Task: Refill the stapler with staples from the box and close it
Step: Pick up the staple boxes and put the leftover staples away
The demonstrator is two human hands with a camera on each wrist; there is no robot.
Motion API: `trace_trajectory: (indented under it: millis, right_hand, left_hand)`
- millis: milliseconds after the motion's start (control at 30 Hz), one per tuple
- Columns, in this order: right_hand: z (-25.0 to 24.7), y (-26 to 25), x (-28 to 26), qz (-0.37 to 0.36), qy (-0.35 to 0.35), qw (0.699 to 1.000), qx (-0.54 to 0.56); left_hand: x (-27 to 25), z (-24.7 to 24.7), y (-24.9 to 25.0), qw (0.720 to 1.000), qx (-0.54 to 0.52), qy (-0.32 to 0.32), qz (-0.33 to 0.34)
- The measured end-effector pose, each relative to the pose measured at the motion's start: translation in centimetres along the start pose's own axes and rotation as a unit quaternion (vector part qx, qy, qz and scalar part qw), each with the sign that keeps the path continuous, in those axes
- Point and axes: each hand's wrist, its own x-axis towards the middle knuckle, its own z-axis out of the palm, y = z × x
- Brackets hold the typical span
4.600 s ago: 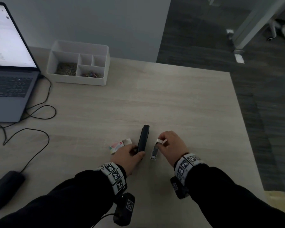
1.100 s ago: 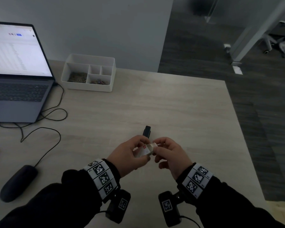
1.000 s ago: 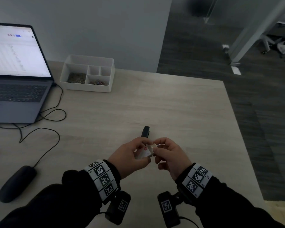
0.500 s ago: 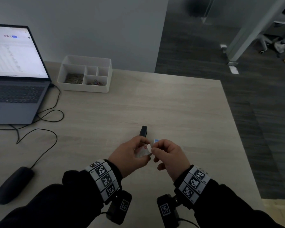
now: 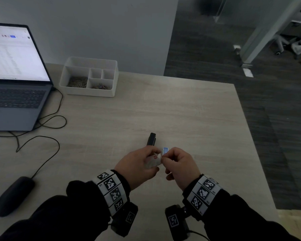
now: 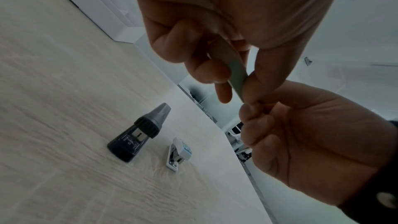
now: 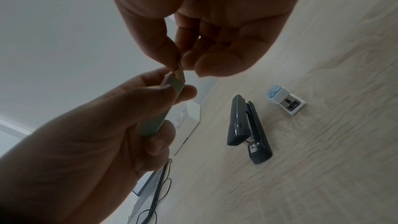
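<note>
Surface: pale wood grain, matt. Stapler: dark glossy plastic, bright metal inside. Staple box: thin white card. Organiser tray: smooth white plastic. Floor: dark carpet.

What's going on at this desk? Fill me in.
A person is partway through refilling a stapler. The left hand holds the small staple box above the desk while the right hand pinches at its end. The dark stapler and a small white stapler lie untouched on the desk.
</note>
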Motion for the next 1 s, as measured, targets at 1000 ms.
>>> trace_trajectory:
  millis: [1000]
  right_hand:
    - [-2.2,3.9,3.4,-0.295,-0.032,0.895,-0.333]
  left_hand:
    - [3.3,2.7,-0.2,0.947,-0.25,-0.014,-0.202]
